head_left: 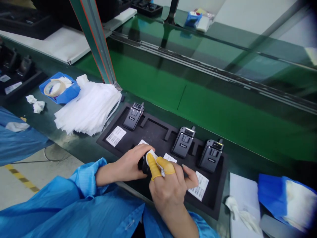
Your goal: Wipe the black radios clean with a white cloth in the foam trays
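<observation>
Curling around a dark device (146, 167) at lower centre, your left hand (127, 165) grips it; your half-closed right hand (169, 186) holds a white wad (152, 152) against it. Mid-frame, three handsets (183, 140) read "Riton" (white labels (116, 136): illegible).

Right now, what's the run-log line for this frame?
Left hand: holds dark device | Right hand: yellow-covered fingers on white cloth | Black tray: three handheld devices, printed slips

Dark device (143, 165) mostly hidden by hands (168, 188); label print (200, 186) too small.
</observation>
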Available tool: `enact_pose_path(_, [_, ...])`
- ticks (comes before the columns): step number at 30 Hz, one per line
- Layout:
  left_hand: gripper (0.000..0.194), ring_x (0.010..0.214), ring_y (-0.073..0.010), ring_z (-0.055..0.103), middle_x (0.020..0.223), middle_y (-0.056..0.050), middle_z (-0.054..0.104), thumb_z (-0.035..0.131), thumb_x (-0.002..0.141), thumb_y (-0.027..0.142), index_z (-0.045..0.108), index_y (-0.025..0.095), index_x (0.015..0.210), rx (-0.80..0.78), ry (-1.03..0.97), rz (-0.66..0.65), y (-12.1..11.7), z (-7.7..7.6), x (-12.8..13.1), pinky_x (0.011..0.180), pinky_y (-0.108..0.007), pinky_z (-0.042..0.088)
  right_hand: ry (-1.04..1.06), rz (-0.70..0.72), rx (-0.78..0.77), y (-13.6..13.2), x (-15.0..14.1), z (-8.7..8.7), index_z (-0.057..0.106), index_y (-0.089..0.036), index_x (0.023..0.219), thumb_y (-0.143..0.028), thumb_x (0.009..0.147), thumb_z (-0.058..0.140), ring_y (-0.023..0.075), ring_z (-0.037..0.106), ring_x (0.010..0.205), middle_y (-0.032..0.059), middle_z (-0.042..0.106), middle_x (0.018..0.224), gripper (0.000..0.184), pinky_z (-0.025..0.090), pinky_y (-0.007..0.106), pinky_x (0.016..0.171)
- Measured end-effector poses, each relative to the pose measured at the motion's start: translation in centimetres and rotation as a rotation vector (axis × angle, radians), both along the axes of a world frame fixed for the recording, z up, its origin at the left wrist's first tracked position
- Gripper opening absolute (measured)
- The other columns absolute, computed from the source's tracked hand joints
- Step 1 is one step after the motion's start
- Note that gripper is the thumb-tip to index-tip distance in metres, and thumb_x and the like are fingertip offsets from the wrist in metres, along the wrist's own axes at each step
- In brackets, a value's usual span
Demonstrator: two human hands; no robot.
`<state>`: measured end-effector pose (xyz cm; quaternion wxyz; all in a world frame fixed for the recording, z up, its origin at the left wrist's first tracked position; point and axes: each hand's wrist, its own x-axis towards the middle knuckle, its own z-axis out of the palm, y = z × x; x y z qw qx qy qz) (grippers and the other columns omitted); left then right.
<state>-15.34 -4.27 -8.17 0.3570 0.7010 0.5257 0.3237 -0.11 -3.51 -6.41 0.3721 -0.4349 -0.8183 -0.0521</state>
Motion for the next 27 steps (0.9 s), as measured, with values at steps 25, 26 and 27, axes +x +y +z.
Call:
enact_pose_path(25, [0.058,0.105,-0.0243,0.055,0.115,-0.009,0.054,0.066,0.065,0.016,0.041,0.021,0.118,0.051,0.035,0.007,0.0,0.1,1.0,0.09,-0.039,0.047,-0.065,0.024,0.043,0.0,1.1,-0.2,0.064,-0.023,0.082,-0.006,0.077,0.046,0.0154,0.052,0.086,0.002,0.063,0.082,0.024,0.03,0.041,0.085])
enact_pose_path(26, [0.058,0.106,-0.0244,0.055,0.115,-0.009,0.054,0.065,0.066,0.016,0.041,0.021,0.119,0.054,0.033,0.007,0.0,0.0,1.1,0.09,-0.039,0.046,-0.08,0.004,0.044,-0.2,1.1,0.0,0.063,-0.022,0.081,-0.006,0.076,0.047,0.0156,0.053,0.085,0.0022,0.063,0.081,0.023,0.03,0.041,0.085])
enact_pose_path(27, [0.058,0.106,-0.0244,0.054,0.116,-0.009,0.054,0.064,0.067,0.016,0.04,0.021,0.119,0.056,0.031,0.007,0.0,0.0,1.2,0.091,-0.04,0.046,-0.093,-0.012,0.043,-0.4,1.0,0.2,0.062,-0.021,0.078,-0.006,0.075,0.048,0.0157,0.053,0.085,0.0025,0.063,0.08,0.021,0.03,0.041,0.084])
